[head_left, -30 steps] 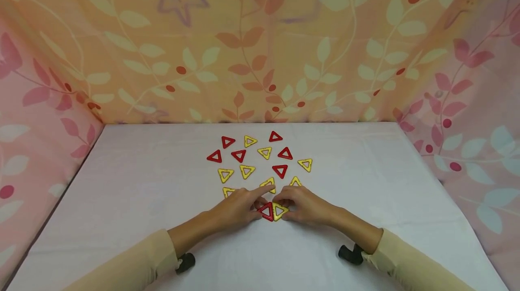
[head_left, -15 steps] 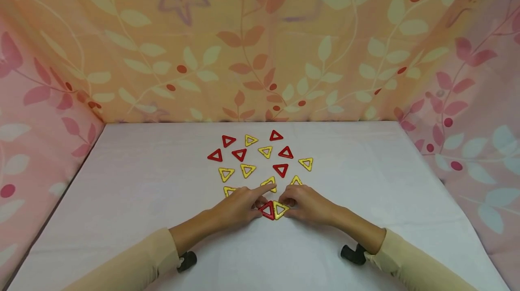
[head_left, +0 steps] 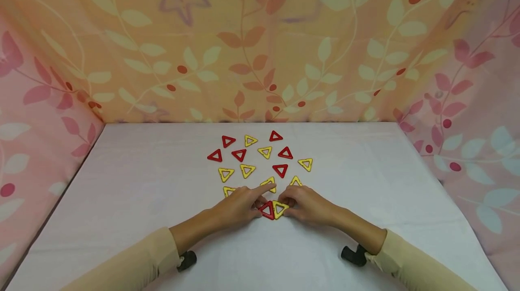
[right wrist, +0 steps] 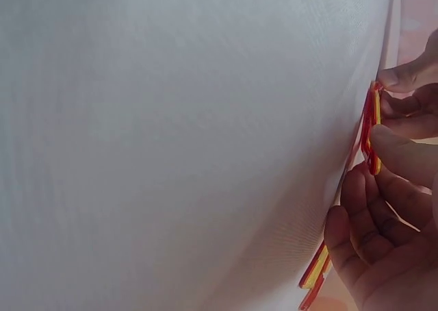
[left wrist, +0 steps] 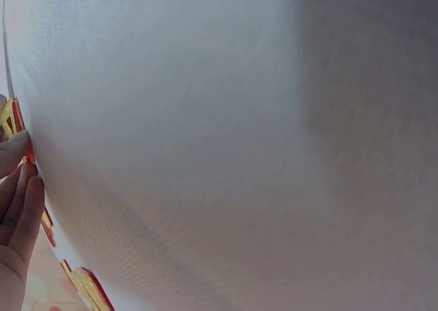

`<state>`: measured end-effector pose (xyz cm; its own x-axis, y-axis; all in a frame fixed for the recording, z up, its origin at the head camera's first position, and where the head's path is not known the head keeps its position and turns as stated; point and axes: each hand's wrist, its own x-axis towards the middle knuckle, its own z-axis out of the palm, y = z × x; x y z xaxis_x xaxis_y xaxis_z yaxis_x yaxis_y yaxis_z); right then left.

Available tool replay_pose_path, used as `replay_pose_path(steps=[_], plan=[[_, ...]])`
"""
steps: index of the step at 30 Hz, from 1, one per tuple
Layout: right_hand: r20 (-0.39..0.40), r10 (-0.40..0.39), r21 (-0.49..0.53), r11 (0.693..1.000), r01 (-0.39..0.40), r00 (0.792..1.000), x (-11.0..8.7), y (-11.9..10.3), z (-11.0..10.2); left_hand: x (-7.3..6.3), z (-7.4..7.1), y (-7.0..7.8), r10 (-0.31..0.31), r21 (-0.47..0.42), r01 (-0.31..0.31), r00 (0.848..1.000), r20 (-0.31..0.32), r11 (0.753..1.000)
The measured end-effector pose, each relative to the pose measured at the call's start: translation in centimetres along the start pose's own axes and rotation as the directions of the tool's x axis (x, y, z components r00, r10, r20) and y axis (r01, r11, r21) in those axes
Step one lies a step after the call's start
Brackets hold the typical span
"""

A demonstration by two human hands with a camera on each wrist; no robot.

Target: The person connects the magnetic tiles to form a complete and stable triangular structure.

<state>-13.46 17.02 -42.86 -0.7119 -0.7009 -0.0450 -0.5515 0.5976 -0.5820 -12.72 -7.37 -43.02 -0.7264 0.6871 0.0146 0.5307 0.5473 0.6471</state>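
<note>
While the left hand [head_left: 239,206] pinches a red triangle [head_left: 271,210], the right hand [head_left: 309,206] pinches a yellow triangle [head_left: 276,214]. Held near their outer corners, both meet edge to edge between the grips.

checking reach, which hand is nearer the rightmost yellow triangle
Right. In the head view, the right hand is below the rightmost yellow triangle; the left hand, farther left.

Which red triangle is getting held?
The front red triangle, pinched by the left hand, right beside a yellow triangle. The other red ones lie farther back, with no hand touching them.
</note>
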Motion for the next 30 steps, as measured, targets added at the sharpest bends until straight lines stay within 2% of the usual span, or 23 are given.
replay_pose_path(steps=[14, 22, 30], plan=[[-0.002, -0.043, 0.049, 0.998, 0.043, 0.999, 0.15, -0.38, -0.71, 0.06, 0.10, -0.16, 0.004, -0.011, -0.004, 1.000, -0.001, 1.000], [-0.004, -0.077, 0.101, 0.992, 0.077, 0.997, 0.40, -0.46, -0.41, 0.05, 0.06, -0.18, -0.056, -0.048, 0.056, 0.998, 0.016, 0.997], [-0.015, -0.073, 0.146, 0.987, 0.074, 0.997, 0.91, -0.53, 0.01, 0.21, 0.08, -0.45, -0.039, -0.073, 0.039, 0.999, 0.008, 0.997]])
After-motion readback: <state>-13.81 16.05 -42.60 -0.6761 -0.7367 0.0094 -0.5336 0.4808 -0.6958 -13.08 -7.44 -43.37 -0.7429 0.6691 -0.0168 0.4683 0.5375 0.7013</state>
